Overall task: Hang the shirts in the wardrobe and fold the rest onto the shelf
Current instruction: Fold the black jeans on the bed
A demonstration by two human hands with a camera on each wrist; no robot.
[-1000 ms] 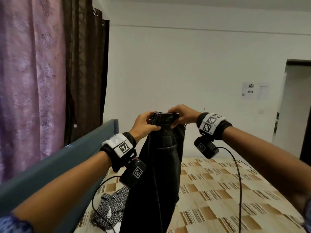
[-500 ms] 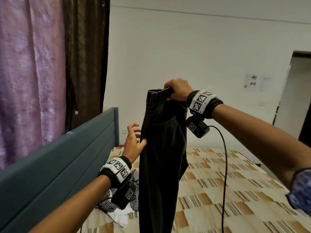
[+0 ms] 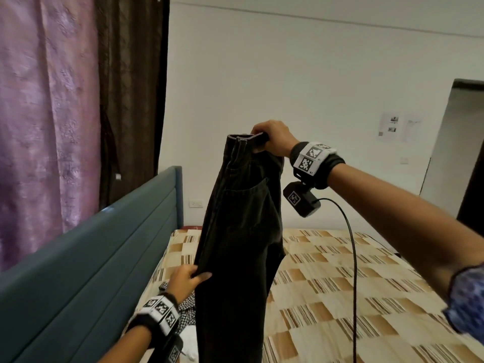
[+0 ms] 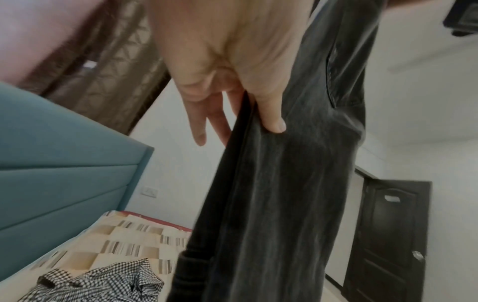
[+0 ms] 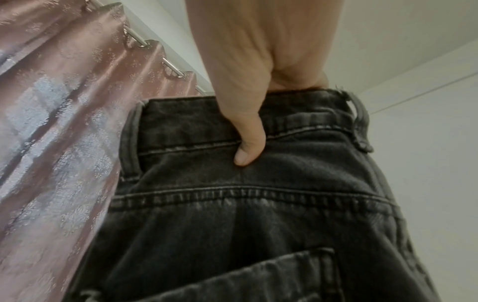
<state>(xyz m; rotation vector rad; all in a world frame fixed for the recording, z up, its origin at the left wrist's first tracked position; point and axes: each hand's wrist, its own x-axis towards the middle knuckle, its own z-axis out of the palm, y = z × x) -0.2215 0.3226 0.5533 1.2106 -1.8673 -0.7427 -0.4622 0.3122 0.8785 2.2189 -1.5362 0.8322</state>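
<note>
Overhead, both hands pinching dark jeans (image 3: 243, 231), checked bedspread (image 3: 340, 297) below, possibly shirt (image 4: 98, 284) there.

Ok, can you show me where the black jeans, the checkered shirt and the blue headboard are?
black jeans (image 3: 243, 231): head view, the back pocket area.
checkered shirt (image 4: 103, 284): left wrist view, the crumpled middle, lying on the bed.
blue headboard (image 3: 104, 258): head view, the padded front face.
</note>
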